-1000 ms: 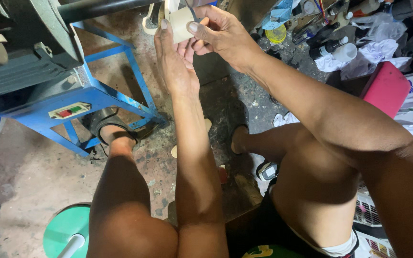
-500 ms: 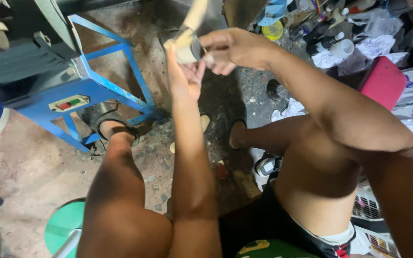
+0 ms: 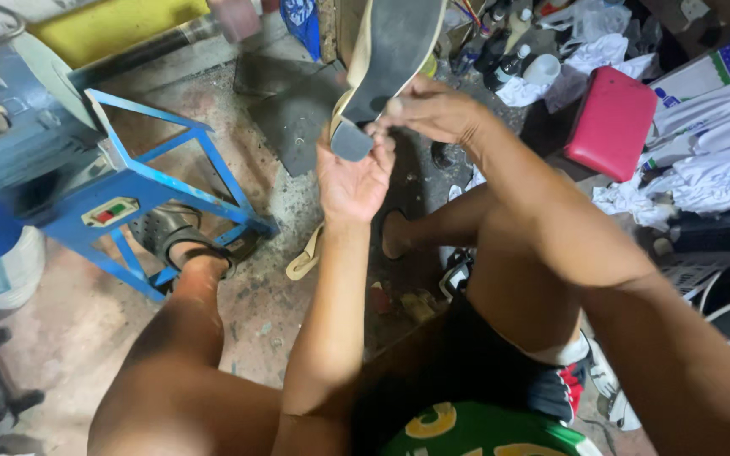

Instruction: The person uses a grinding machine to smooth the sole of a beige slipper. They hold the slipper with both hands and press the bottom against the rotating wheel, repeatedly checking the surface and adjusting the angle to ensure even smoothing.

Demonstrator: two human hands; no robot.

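From the head camera, both hands hold a shoe sole [image 3: 386, 51] up over the floor. The left hand [image 3: 350, 173] cups its heel end; the right hand [image 3: 433, 110] fingers pinch the edge, seemingly pressing it. A blue stand [image 3: 171, 181] sits left.

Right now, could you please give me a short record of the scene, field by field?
left hand: palm up, cradling the heel end of the shoe sole
right hand: fingers pinching the sole's edge from above
shoe sole: dark face, tan rim, held upright
blue metal stand: on the floor at left
red cushion: right of the hands
strap: lies on the floor
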